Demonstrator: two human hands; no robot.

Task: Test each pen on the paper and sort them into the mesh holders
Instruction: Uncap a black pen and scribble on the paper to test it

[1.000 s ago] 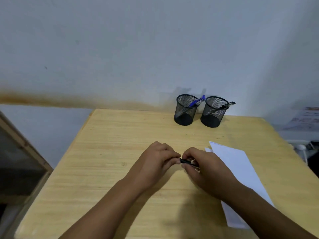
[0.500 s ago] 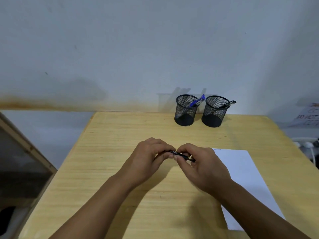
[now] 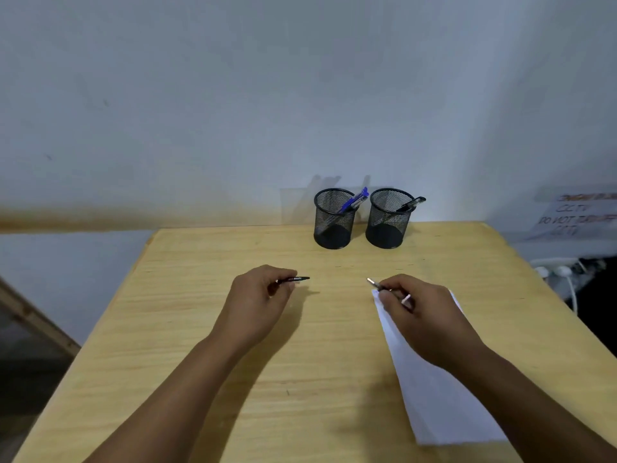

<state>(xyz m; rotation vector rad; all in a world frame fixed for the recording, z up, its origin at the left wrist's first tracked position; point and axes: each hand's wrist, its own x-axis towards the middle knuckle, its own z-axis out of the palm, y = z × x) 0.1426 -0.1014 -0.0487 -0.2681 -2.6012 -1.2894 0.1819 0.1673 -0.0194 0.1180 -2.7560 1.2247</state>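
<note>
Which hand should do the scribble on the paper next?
Probably the right hand. It grips the pen with the tip showing, right above the paper. The left hand holds only the black cap, away from the paper.

Dim, even indoor light with a bluish cast; soft shadows fall beneath both forearms on the table (image 3: 207,329); wide-angle bending at the frame edges; right edge blurred, sign text smeared.

Hands pulled apart; pen now in two parts. Left hand (image 3: 258,297) pinches black cap (image 3: 297,279); right hand (image 3: 422,315) grips pen body (image 3: 375,285), tip at paper (image 3: 434,389) corner.
</note>
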